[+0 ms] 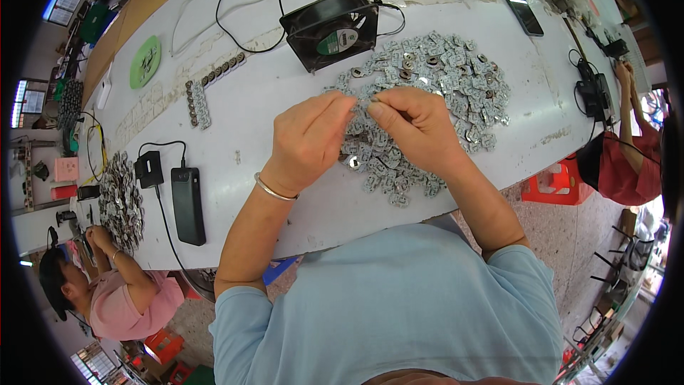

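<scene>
Head view: the left hand (308, 139) and right hand (415, 128) meet fingertip to fingertip, both pinching a small silvery metal part (362, 100) between them, too small to make out. Directly beneath and beyond the hands lies the heap of flat grey-white metal pieces (456, 85), closer to the right hand

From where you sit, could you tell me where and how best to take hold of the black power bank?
Grip the power bank across its two long sides, near the middle, coming straight down from above. It lies flat on the table, a slim slab, its long sides free. Keep clear of the far end, where a cable plugs in.
</scene>
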`<state>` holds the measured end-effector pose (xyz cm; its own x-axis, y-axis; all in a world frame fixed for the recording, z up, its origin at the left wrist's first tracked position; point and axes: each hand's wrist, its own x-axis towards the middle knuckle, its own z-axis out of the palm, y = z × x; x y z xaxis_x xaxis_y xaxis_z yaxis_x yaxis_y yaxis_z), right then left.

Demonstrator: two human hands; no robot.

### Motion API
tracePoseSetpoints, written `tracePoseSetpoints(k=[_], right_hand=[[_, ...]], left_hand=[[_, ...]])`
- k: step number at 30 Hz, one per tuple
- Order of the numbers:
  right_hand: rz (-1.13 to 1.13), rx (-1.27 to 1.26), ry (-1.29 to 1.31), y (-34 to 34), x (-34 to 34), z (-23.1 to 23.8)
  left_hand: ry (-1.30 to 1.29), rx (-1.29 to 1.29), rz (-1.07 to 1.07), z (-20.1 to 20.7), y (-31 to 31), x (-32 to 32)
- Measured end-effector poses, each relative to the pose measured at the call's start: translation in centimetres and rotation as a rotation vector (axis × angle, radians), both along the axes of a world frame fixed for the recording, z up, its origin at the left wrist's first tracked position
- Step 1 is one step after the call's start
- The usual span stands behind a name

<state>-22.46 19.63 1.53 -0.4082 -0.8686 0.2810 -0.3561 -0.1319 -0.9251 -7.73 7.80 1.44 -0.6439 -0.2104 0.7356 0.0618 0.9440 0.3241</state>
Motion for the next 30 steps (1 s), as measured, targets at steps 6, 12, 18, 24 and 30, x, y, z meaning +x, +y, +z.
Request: tracePoseSetpoints(k=[6, 12, 18, 24, 30], right_hand=[[-0.032, 0.057, -0.029, -1.1, -0.1, 0.6], [-0.013, 0.111, -0.202, -2.2, -0.3, 0.6], [0.0, 0.191, -0.144, -3.9, -0.2, 0.8], [0.021, 0.207, -0.24, -4.5, 0.2, 0.8], [0.028, 0.211, -0.317, -3.8, 0.3, 0.8]], left_hand=[[0.037, 0.199, 0.109, -0.2, 0.4, -0.3], [0.003, 0.195, 0.118, 0.2, 0.3, -0.1], [-0.042, 0.221, 0.18, -0.8, -0.3, 0.1], [-0.022, 0.139, 0.252, -0.8, -0.3, 0.3], [0.01, 0.134, 0.229, -0.8, 0.1, 0.1]])
